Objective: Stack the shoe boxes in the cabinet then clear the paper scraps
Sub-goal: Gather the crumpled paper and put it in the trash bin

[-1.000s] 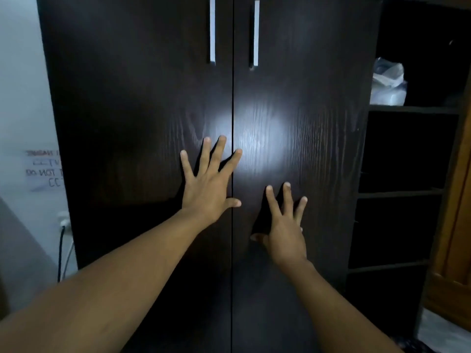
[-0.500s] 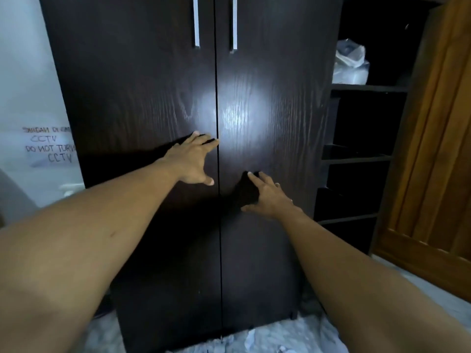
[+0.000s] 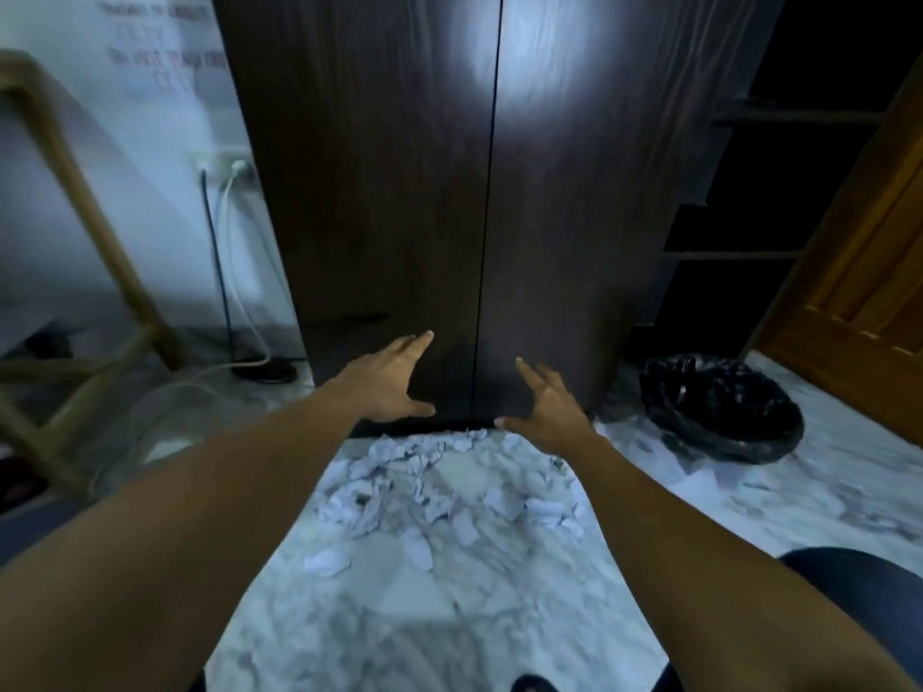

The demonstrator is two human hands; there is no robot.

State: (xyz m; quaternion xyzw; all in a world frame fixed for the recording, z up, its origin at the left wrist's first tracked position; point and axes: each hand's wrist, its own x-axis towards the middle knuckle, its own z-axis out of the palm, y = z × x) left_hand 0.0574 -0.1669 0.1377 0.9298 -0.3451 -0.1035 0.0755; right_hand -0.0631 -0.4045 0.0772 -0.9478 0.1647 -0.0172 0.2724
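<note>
Our left hand (image 3: 387, 382) and right hand (image 3: 547, 409) are spread open, holding nothing. Blurry paper scraps (image 3: 399, 484) lie just below our fingers (image 3: 417, 342); the cabinet (image 3: 424, 192) is shut.

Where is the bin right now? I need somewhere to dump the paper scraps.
In the head view, the black-lined bin sits on the marble floor at right, beside the cabinet's lower right corner, just right of the right hand.

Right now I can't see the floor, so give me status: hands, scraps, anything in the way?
Left hand and right hand open, empty. Cabinet doors shut. Paper scraps loose on floor. Black-lined bin at right.
</note>
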